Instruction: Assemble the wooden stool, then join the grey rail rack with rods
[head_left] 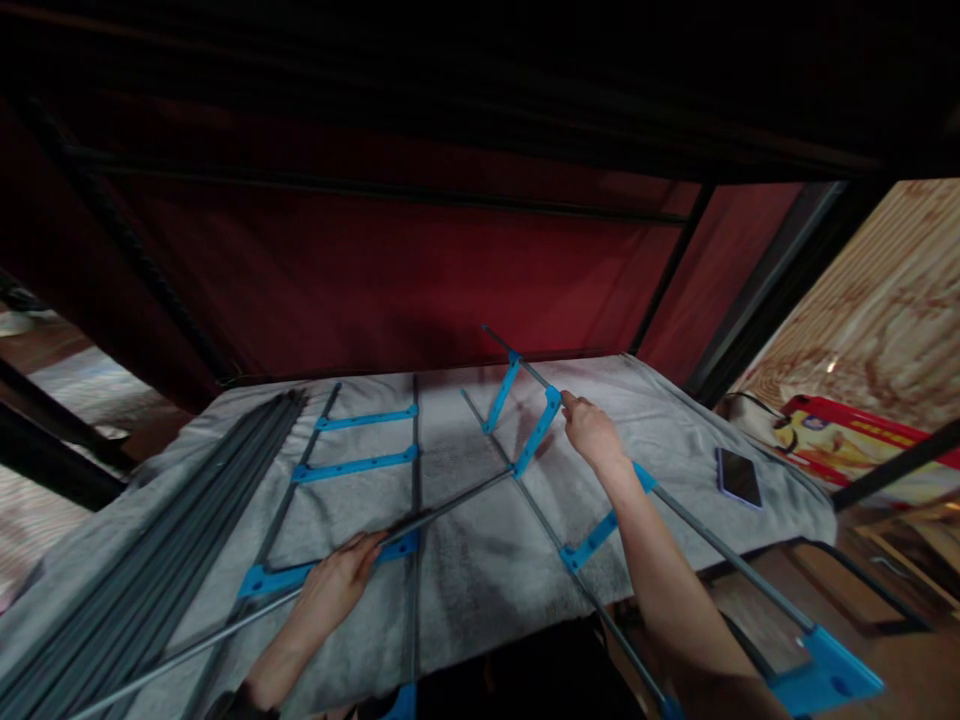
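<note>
My left hand (336,583) is closed around a long grey tube (461,495) that slants from the lower left up to a blue bracket (537,434). My right hand (591,430) pinches the upper end of that bracket, where another tube passes; its fingertips are partly hidden. The bracket joins two tubes of a ladder-like frame, with a second blue bracket (502,393) behind it and another blue bracket (590,542) nearer me, partly covered by my right forearm. Beneath my left hand lies a similar frame with blue crosspieces (356,466).
A bundle of grey tubes (165,530) lies along the left of the grey cloth (480,590). On the right are a phone (739,476) and a red and yellow box (847,440). Dark posts (675,260) and red fabric (420,270) stand behind the cloth.
</note>
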